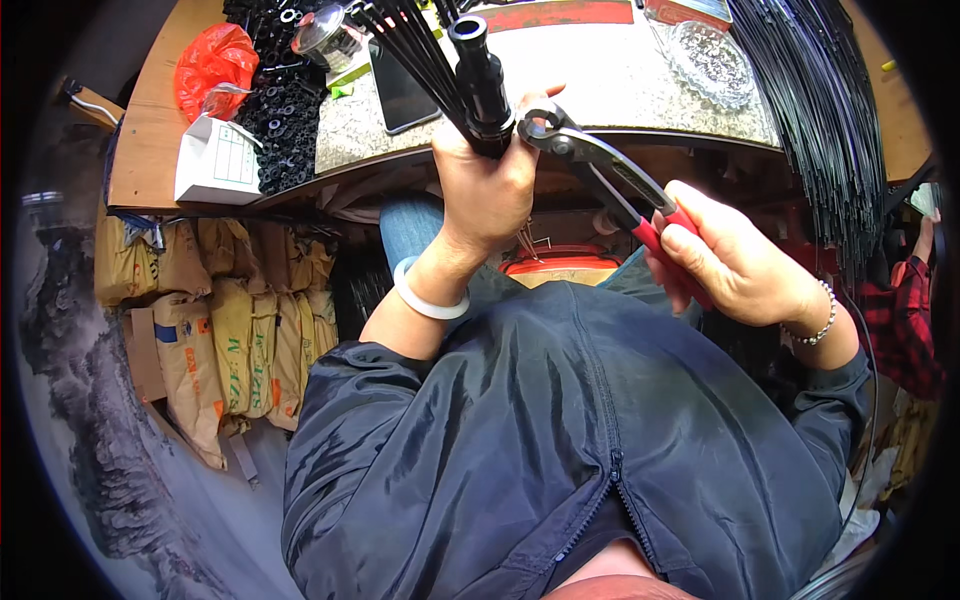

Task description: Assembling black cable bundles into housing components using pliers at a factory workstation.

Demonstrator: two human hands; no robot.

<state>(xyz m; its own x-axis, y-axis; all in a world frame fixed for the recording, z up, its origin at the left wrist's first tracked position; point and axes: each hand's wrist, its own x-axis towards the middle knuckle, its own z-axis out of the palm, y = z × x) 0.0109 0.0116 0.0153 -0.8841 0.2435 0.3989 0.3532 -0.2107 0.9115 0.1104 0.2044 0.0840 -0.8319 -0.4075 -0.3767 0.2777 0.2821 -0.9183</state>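
Gripping — left hand (pixel 487 192) upright, right hand (pixel 735 257) angled

I take my bearings from the dark phone (pixel 400 98), which lies on the pale speckled board (pixel 600 75) in front of me. Just left of it sits a small yellow-green scrap (pixel 342 90); farther left on the wooden tabletop (pixel 150 130) I have a crumpled red plastic bag (pixel 215 65), and nearer me than that, a white box (pixel 205 170). Beyond the phone, a little to its left, is a clear round container (pixel 322 35). Well to its right I see a clear patterned dish (pixel 712 62), with a red box (pixel 688 10) behind. Lower than the phone, away to its left, stand my stacked sacks (pixel 240 340); far right, someone's red-and-black plaid sleeve (pixel 902 330).
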